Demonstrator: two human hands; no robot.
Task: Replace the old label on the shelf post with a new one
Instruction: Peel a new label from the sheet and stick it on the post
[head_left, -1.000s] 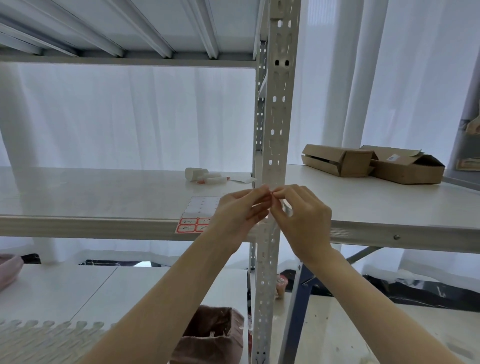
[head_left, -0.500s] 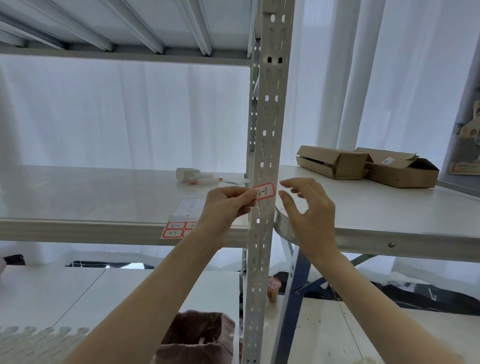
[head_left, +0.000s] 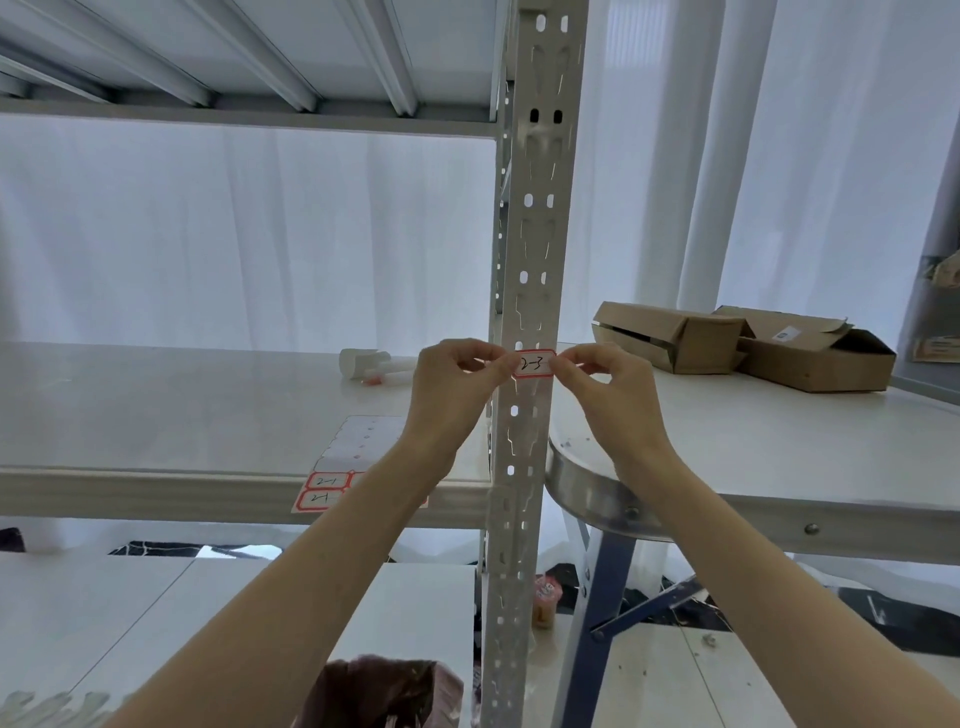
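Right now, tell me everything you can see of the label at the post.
The label is a small white paper rectangle with a red border and handwritten "2-3". It lies level across the front of the perforated metal post, at shelf-surface height. The left hand pinches its left end, the right hand its right end.
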